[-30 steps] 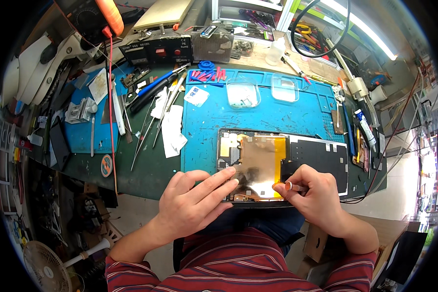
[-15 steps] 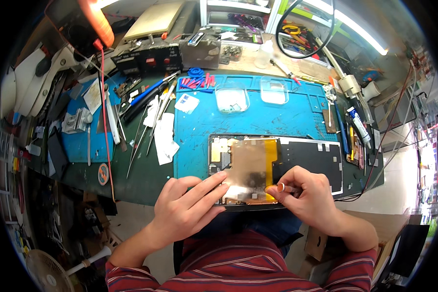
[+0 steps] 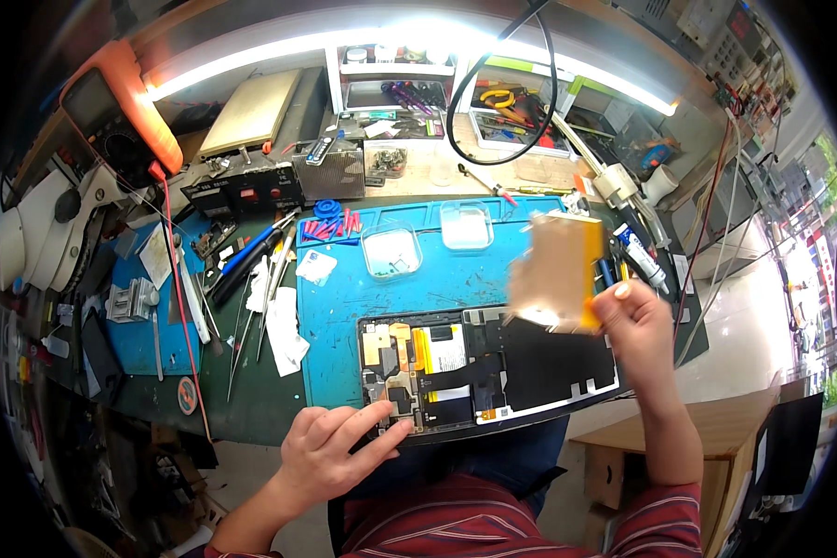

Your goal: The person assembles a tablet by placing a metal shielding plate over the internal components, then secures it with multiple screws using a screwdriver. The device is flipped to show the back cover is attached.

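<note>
An opened tablet-like device (image 3: 541,374) lies along the near edge of the blue mat. Its left part bares a circuit board (image 3: 386,365), a white-labelled battery (image 3: 448,346) and a black flat cable (image 3: 458,376); a broad black panel fills the right. My left hand (image 3: 330,458) rests on the near left corner of the device, fingers stretched out and tips on the board. Raised above the right half, a thin copper-coloured sheet (image 3: 551,265) with a yellow strip along one side is pinched at its lower right corner by my right hand (image 3: 637,325). Part of the device is hidden behind the sheet.
Two clear plastic boxes (image 3: 391,253) stand behind the device on the blue mat (image 3: 330,316). Tweezers (image 3: 268,305) and white tissue (image 3: 288,337) lie left. A glue tube (image 3: 642,259) is at right. A black cable loop (image 3: 448,112) hangs overhead; an orange multimeter (image 3: 158,126) stands far left.
The copper-coloured sheet has come off the device, lifted up and right by my right hand, baring the board and battery. My left hand stays at the device's near left. The view has shifted.
</note>
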The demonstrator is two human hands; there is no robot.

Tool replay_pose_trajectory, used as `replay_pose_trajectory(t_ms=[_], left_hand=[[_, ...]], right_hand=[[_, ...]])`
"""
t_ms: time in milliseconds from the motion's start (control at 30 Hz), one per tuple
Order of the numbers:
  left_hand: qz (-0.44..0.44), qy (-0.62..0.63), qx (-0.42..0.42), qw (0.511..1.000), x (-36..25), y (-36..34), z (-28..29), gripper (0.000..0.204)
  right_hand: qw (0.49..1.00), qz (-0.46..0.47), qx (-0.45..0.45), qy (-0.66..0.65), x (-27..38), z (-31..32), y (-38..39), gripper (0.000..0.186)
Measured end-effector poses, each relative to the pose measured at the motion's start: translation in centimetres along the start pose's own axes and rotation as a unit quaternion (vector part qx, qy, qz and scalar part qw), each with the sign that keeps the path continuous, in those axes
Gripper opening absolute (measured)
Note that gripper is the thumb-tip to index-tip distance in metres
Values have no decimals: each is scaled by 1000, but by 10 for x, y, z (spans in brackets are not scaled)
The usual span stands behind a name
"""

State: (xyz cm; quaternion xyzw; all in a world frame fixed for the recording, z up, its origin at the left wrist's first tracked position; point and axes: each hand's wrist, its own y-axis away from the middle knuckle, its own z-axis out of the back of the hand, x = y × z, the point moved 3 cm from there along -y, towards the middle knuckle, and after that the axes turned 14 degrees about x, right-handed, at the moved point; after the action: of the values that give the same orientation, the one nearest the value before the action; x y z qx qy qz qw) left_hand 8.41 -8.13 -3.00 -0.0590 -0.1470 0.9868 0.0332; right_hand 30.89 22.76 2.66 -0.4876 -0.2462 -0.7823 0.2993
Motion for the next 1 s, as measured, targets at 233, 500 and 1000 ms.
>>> replay_pose_trajectory(t_ms=[233, 500, 1000], left_hand=[[-5, 12, 19, 1000, 3, -4, 1, 38], [-11, -22, -9, 1000, 3, 0, -4, 36], [-24, -25, -43, 998, 5, 11, -6, 34]], right_hand=[[998, -35, -60, 1, -51, 70, -44, 26], [913, -42, -124, 386, -24, 55, -58, 20], [826, 214, 183, 488, 80, -137, -137, 24]])
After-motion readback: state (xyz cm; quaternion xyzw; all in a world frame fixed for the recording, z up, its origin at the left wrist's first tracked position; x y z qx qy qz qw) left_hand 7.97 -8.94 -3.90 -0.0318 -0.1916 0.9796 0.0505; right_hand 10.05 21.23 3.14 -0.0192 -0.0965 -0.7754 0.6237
